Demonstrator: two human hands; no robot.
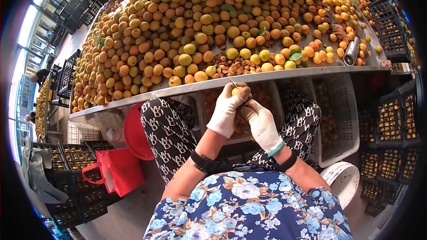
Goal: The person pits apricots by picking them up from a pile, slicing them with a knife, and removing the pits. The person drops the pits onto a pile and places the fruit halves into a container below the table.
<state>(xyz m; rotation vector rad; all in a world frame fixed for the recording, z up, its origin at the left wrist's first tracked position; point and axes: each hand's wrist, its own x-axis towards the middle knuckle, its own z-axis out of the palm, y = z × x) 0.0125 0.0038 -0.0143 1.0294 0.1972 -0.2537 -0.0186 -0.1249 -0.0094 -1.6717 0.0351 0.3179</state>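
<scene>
Both hands wear white gloves and meet just below the table's near edge. My left hand (224, 114) is closed around a yellow-orange apricot (237, 91). A thin, pointed thing (233, 82) juts up beside the fruit; its lower part is hidden. Against the left fingers, my right hand (264, 128), with a teal cuff, is closed too; what lies in its fingers is covered. A large heap of apricots (195, 22) spreads over the metal table (195, 86). Close to its rim lies a small pile of brownish-orange pieces (238, 66).
A metal cylinder (352, 51) lies at the table's right. Under the table stand fruit crates (341, 118). A red basin (138, 135) and red bag (119, 169) are at left, a white bucket (341, 180) at right. Black crates (393, 120) of fruit are stacked on both sides.
</scene>
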